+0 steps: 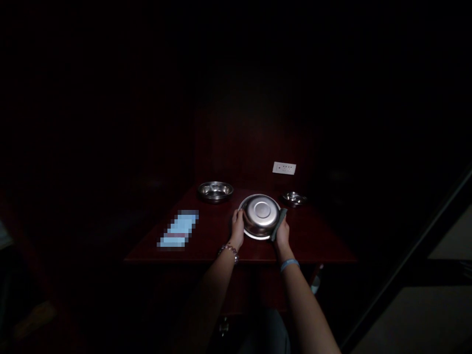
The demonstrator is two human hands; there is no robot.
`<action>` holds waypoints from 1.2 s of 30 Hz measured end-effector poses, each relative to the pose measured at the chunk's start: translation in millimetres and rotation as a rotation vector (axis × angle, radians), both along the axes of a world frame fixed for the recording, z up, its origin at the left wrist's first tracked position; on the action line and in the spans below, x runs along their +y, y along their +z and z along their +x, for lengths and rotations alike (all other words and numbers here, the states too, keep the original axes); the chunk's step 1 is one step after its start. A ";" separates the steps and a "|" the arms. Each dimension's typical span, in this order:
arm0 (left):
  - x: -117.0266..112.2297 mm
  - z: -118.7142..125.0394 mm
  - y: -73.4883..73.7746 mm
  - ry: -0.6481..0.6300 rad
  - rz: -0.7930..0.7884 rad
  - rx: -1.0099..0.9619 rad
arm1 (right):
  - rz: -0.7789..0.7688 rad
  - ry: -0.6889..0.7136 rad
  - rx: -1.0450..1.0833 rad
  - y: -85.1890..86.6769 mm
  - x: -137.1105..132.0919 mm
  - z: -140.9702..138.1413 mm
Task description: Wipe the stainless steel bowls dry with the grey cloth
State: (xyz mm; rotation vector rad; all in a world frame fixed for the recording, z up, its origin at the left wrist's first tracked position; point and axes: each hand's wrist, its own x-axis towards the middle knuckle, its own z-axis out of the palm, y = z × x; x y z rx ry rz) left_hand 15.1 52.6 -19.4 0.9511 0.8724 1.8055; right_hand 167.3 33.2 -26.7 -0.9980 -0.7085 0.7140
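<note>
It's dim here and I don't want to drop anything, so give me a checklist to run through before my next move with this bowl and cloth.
1. Grip: left hand holds the steel bowl by its left rim: ok.
2. Cloth: right hand holds the dark cloth against the right rim: ok.
3. Base faces the camera: ok.
4. Inside clean: cannot tell, faces away.
5. Clearance: second steel bowl and small steel dish stand apart, behind: ok.
6. Light: not ok, very dim.

One head-worn camera looks forward and down from above the near edge of the dark red table [206, 246], fairly close; the wall socket [283, 168] lies beyond its far edge.
</note>
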 end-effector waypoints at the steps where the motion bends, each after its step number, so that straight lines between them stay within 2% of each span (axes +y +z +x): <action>1: -0.7 0.2 0.4 -0.005 -0.006 -0.001 | -0.022 -0.008 0.019 1.3 -1.0 -0.7; 5: -5.5 2.1 4.9 -0.015 -0.021 -0.012 | -0.049 0.002 0.080 6.6 -5.0 -2.3; 12: -21.1 5.3 18.9 -0.212 0.081 0.054 | -0.094 -0.132 0.205 8.3 -2.2 1.2; 17: -27.0 7.3 20.3 -0.290 0.072 0.105 | -0.090 -0.103 0.200 4.6 -1.2 2.8; 25: -13.6 7.2 10.9 -0.116 0.009 0.006 | 0.028 0.100 0.186 0.4 0.8 -2.8; 32: -10.1 2.1 11.3 -0.036 0.019 0.037 | 0.049 0.160 0.158 2.0 -1.9 -4.8; 36: -5.3 1.2 7.9 -0.072 0.047 0.006 | -0.007 0.103 0.186 6.0 -4.7 -5.0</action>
